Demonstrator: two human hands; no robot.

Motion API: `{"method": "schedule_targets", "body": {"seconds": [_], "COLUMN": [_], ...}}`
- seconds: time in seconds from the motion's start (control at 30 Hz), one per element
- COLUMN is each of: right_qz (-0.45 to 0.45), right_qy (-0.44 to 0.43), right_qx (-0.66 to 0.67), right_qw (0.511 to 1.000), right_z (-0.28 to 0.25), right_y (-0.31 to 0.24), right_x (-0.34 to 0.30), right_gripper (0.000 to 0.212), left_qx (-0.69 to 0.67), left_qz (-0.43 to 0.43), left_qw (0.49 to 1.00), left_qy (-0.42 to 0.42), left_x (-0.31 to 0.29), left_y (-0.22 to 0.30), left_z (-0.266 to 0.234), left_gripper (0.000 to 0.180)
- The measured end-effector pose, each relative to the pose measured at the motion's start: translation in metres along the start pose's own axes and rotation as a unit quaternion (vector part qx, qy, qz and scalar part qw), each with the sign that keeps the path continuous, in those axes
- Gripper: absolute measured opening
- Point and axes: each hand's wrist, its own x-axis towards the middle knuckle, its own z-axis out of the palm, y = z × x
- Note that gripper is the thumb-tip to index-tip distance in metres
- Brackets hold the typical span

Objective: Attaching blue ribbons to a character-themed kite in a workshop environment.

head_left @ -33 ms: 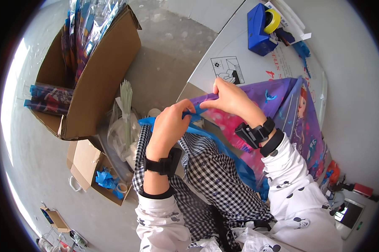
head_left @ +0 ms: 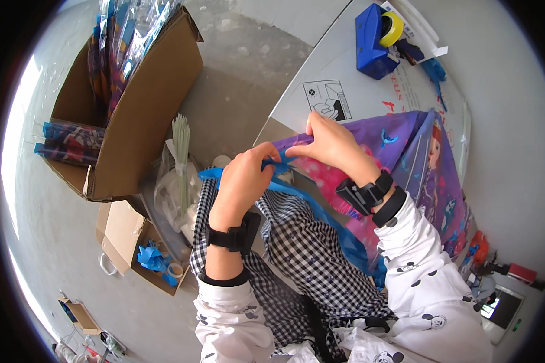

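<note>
A purple-and-pink printed sheet of thin, pliable material [head_left: 399, 136], bearing a printed figure and small blue birds, is spread in front of the person, from the hands toward the right forearm. At its near left end, a narrow blue strip of soft material [head_left: 279, 162] is pinched between the bent fingers and thumb of the left hand [head_left: 245, 175]. The right hand [head_left: 333, 145] is held just beside it, its thumb pointed at the strip and parted from the raised forefinger; whether anything is gripped by its hidden fingers cannot be told. A wider blue band [head_left: 321, 209] is draped over a black-and-white checked cloth [head_left: 308, 251] on the lap. Black straps are worn on both wrists, below white printed sleeves [head_left: 432, 278].

The sheet is partly laid over a large white panel [head_left: 311, 66], on which a blue tape dispenser [head_left: 372, 51] with a yellow roll [head_left: 394, 30] is set at the far end. To the left, a bundle of pale thin sticks [head_left: 181, 151] is seen beside a tall brown cardboard box [head_left: 151, 103] holding clear-wrapped packages [head_left: 118, 54]. Blue pieces [head_left: 153, 257] are contained in a smaller open carton [head_left: 118, 236] nearer the person.
</note>
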Motion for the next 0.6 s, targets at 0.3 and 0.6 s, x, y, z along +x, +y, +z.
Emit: {"method": "schedule_targets", "body": {"seconds": [0.3,0.6], "right_qz": [0.000,-0.071], "right_qy": [-0.044,0.066], "right_qx": [0.165,0.191], "right_qw": [0.985,0.977], "right_z": [-0.001,-0.006], "right_y": [0.029,0.022], "right_x": [-0.001,-0.043], "right_gripper": [0.041,0.025], "left_qx": [-0.137,-0.263], "left_qz": [-0.178,-0.070], "left_qw": [0.967,0.960], "left_qy": [-0.124,0.065], "left_x": [0.005,-0.033], "left_y": [0.004,-0.001], "left_z": [-0.013,-0.078], "left_gripper": [0.016,0.012]}}
